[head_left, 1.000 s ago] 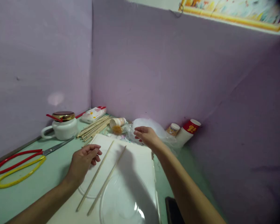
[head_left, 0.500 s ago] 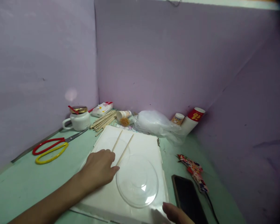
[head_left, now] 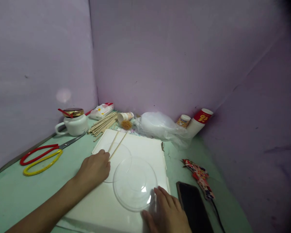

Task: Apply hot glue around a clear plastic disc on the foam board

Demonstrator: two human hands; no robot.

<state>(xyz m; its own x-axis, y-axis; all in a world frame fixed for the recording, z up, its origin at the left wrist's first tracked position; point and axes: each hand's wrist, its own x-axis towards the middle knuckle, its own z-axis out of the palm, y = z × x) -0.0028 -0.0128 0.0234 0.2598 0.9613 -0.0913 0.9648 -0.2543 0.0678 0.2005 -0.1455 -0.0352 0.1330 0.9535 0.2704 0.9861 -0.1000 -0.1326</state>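
My left hand (head_left: 95,166) is closed around two thin wooden sticks (head_left: 118,146), whose far ends point away over a white board (head_left: 145,144). Two clear round plastic lids lie on the board. The nearer lid (head_left: 135,184) overlaps the edge of the farther lid (head_left: 122,152), which the left hand partly covers. At the nearer lid's right edge is my right hand (head_left: 168,210), its thumb and fingers apart around the rim. I cannot tell whether the fingertips press on it.
Red-and-yellow scissors (head_left: 42,158) and a lidded white mug (head_left: 75,124) are on the left. Behind lie a bundle of sticks (head_left: 103,124), paper cups (head_left: 183,121) and a plastic bag (head_left: 157,126). A phone (head_left: 194,207) and a patterned glue gun (head_left: 200,176) lie on the right.
My right hand has come in from the lower right to the nearer lid's edge. My left hand has moved slightly left and back with the sticks, uncovering more of the farther lid.
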